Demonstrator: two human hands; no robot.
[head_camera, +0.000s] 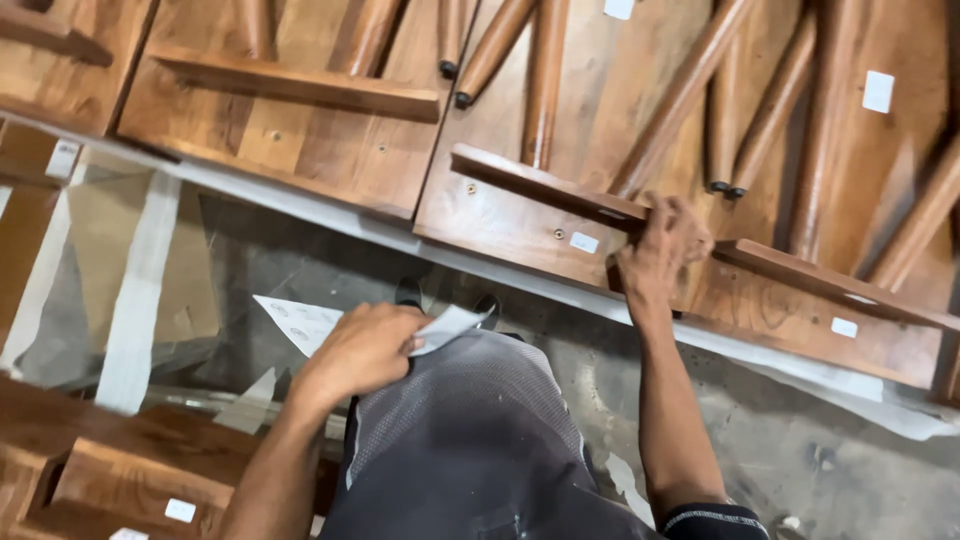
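1. The person's left hand (365, 350) is closed around a white sheet of paper (300, 322), pinching it between thumb and fingers just in front of the waist. One pale corner of the sheet sticks out to the right of the knuckles and the larger part fans out to the left.
2. The right hand (660, 245) reaches forward, well apart from the left, and is curled over the end of a wooden cross rail (545, 185) on an upturned table (500, 225). The fingers wrap the rail's top edge, so the rail lies directly under the palm.
3. That table lies underside up with its rounded legs (690, 90) pointing away, in a row with similar brown pieces to either side, each bearing small white stickers (878, 90).
4. The row rests on a pale sheet (330, 215) spread over the ground.
5. Below is a rough grey concrete floor (800, 450), with flattened cardboard taped in white strips (140, 290) at the left.
6. More wooden furniture (110, 480) sits at the lower left, close beside the person's dark grey trousers (470, 440).
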